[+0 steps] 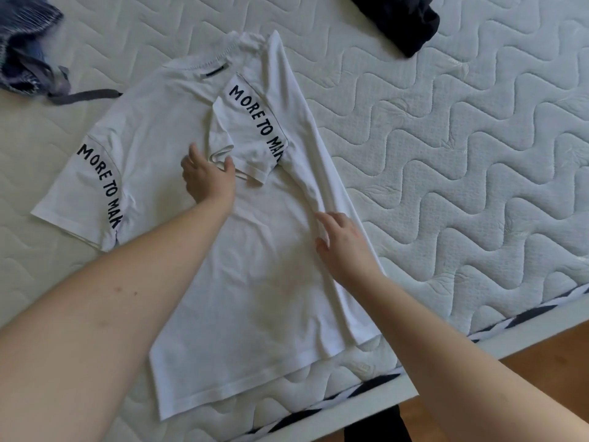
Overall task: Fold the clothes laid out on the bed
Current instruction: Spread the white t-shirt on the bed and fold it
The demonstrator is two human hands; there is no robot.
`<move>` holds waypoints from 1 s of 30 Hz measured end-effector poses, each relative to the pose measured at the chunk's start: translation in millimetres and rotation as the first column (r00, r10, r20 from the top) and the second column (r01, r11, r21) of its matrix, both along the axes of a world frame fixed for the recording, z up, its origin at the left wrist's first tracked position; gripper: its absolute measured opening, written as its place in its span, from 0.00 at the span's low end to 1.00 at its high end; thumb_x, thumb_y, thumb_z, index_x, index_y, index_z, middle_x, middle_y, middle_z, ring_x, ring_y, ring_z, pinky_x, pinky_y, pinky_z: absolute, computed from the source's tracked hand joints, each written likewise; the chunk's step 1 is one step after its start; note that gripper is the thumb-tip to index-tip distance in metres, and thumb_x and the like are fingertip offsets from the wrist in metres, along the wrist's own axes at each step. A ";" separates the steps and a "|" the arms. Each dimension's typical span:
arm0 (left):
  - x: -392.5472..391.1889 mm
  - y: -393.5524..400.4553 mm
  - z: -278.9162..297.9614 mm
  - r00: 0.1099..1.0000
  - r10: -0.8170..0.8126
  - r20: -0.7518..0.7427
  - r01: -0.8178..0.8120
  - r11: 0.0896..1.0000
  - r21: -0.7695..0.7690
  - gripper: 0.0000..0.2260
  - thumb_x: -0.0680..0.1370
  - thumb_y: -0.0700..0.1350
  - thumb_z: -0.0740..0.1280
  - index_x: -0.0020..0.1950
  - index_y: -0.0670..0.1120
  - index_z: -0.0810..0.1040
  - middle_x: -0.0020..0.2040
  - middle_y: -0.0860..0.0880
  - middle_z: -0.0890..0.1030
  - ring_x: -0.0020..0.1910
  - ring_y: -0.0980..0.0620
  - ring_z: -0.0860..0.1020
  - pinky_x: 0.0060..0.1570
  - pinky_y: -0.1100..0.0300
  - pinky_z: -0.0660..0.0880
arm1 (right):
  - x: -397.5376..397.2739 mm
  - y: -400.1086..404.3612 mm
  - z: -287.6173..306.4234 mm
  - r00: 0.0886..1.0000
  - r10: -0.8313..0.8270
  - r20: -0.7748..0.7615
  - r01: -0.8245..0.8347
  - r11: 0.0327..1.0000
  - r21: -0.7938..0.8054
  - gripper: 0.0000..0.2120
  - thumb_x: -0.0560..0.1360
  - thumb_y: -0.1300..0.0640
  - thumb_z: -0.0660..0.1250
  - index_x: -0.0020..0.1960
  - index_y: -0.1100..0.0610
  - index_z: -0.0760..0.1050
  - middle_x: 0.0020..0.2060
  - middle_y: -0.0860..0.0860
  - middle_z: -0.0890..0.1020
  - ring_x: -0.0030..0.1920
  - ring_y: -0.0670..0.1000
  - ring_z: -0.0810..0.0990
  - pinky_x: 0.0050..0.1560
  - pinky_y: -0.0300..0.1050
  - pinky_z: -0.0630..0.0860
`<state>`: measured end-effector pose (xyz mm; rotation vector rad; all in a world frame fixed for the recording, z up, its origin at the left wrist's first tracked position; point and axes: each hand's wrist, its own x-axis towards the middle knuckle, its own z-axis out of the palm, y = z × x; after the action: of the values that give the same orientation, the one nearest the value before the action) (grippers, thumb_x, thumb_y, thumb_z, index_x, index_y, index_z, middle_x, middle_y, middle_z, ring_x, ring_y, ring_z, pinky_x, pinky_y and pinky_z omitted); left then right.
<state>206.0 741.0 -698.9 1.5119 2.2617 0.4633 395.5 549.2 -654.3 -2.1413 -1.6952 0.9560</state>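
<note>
Lying under both hands: white T-shirt.

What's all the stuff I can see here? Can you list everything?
T-shirt: one, white with black lettering, flat mid-mattress, right side and sleeve folded in.
Dark garment: one, black or navy, top edge.
Blue garment: one, blue with grey strap, top left corner.
Mattress: one, white, quilted.
Bed frame: one, white, near edge.
Floor: wood-brown, lower right.
Left hand: flat on the shirt, by the folded sleeve.
Right hand: resting on the folded edge.
</note>
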 end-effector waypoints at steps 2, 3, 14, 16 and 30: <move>-7.1 34.1 -0.1 0.998 -0.047 -0.045 0.042 0.993 -0.109 0.38 0.74 0.59 0.69 0.77 0.45 0.57 0.74 0.40 0.63 0.70 0.39 0.65 0.65 0.47 0.66 | -10.8 12.1 -7.4 0.998 0.052 0.024 -0.052 0.999 -0.002 0.26 0.78 0.58 0.63 0.76 0.54 0.63 0.73 0.54 0.65 0.72 0.57 0.63 0.71 0.47 0.61; -8.0 46.9 -0.1 0.996 -0.072 -0.046 0.063 0.982 -0.176 0.39 0.73 0.60 0.71 0.77 0.46 0.58 0.73 0.40 0.64 0.70 0.39 0.66 0.65 0.47 0.66 | -16.0 16.4 -11.6 0.997 0.073 0.032 -0.072 0.997 -0.009 0.27 0.79 0.57 0.62 0.76 0.53 0.61 0.75 0.55 0.62 0.74 0.56 0.60 0.72 0.47 0.58; -40.5 113.9 21.0 0.988 -0.025 0.156 0.032 0.999 -0.044 0.18 0.84 0.51 0.52 0.62 0.39 0.74 0.61 0.40 0.77 0.59 0.42 0.75 0.55 0.55 0.71 | -30.9 31.5 -30.4 0.999 -0.046 0.000 0.046 0.999 0.007 0.37 0.79 0.53 0.63 0.80 0.53 0.45 0.79 0.52 0.53 0.77 0.53 0.53 0.76 0.45 0.51; -47.1 121.3 22.2 0.962 0.032 0.272 -0.011 0.997 -0.076 0.20 0.84 0.53 0.52 0.63 0.40 0.73 0.61 0.41 0.77 0.59 0.42 0.76 0.59 0.52 0.73 | -31.0 33.1 -32.3 0.994 -0.098 -0.040 0.099 0.995 0.008 0.35 0.81 0.50 0.61 0.80 0.54 0.46 0.78 0.52 0.56 0.77 0.51 0.53 0.75 0.41 0.49; -29.6 82.6 -13.9 0.701 0.138 0.699 0.200 0.904 -0.378 0.11 0.82 0.42 0.63 0.64 0.43 0.72 0.58 0.43 0.79 0.51 0.47 0.79 0.47 0.53 0.81 | 18.5 64.0 -66.1 0.993 0.078 0.083 -0.078 0.997 0.002 0.27 0.84 0.46 0.48 0.80 0.51 0.47 0.79 0.45 0.49 0.78 0.43 0.44 0.74 0.35 0.36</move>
<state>176.4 823.6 -712.7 0.9052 1.5630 0.4083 413.9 613.3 -720.4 -2.1542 -1.8310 0.8932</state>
